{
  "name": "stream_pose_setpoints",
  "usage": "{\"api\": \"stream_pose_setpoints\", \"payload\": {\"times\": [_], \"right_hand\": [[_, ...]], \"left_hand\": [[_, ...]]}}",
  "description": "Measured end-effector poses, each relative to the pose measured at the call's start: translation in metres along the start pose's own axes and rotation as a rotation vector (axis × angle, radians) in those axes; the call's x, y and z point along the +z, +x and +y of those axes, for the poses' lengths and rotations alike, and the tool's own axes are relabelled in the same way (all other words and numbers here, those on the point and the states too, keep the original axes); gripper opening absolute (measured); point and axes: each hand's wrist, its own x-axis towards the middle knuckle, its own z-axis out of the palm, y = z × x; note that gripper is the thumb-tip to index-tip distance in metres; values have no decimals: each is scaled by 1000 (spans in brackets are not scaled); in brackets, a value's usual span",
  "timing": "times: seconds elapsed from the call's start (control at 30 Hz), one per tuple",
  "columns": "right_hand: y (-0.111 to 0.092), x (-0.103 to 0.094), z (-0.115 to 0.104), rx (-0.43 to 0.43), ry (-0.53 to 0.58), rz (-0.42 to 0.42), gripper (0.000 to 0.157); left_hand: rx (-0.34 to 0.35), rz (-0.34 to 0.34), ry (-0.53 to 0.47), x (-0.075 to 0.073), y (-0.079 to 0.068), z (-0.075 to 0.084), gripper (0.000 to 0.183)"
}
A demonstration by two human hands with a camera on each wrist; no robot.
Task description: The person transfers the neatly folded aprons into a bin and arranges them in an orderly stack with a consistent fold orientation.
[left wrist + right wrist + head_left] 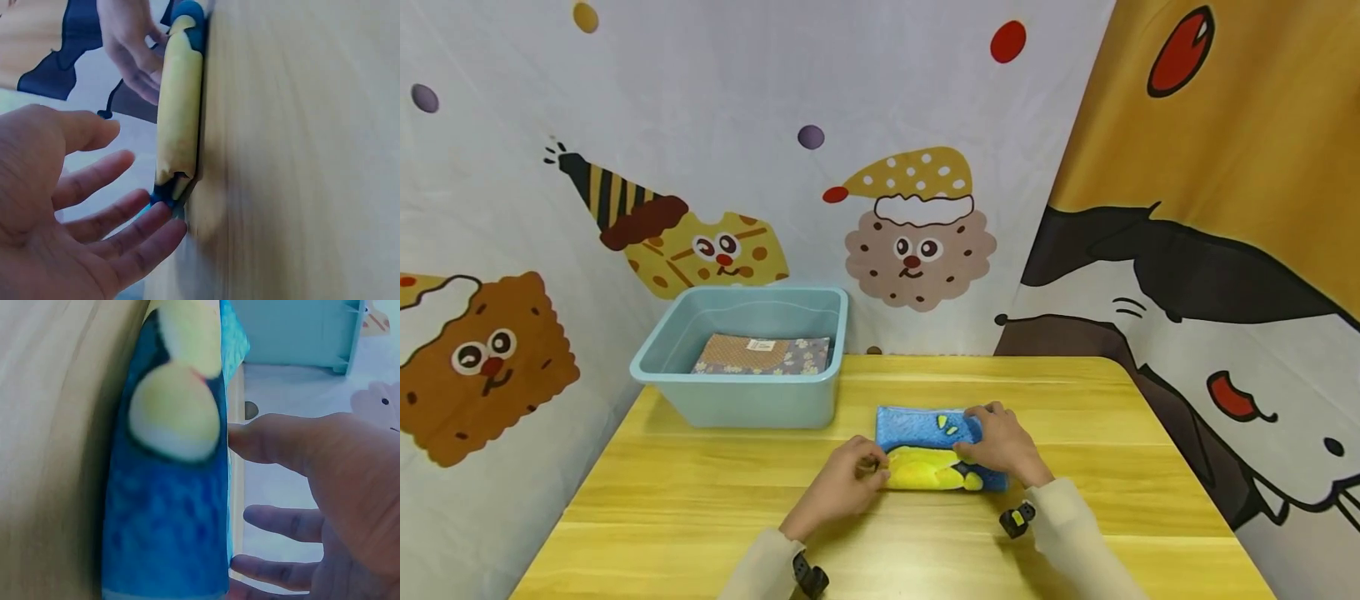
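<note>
A blue cloth with a yellow printed figure (917, 469) lies folded into a flat oblong on the table. My left hand (848, 483) is at its left end, fingertips right at the edge. In the left wrist view that hand (81, 212) has its fingers spread beside the end of the folded cloth (180, 112). My right hand (1002, 443) rests over the cloth's right part, thumb and fingers apart. From the right wrist, its thumb and fingertips meet the upper face of the cloth (165, 525), the fingers loosely extended.
A light blue plastic basin (760, 403) stands at the back left of the wooden table (715, 508). Inside it lies a folded floral and brown fabric piece (745, 353) with a white label. A printed curtain (737, 108) hangs behind the table.
</note>
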Motion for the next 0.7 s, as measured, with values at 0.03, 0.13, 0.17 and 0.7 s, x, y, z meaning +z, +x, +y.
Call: {"api": "stream_pose_setpoints", "payload": {"times": [0.03,0.13,0.17,0.7], "right_hand": [[0,-1,2,0,17,-5,65],[-1,-4,6,7,80,-22,72],[-2,-5,7,12,103,-26,74],[-16,-28,31,264,428,-174,91]], "left_hand": [[-1,11,-29,0,1,-1,15],[-26,35,-80,0,4,-5,22],[-38,37,-99,0,4,-5,24],[-434,2,-649,-10,16,-8,60]]}}
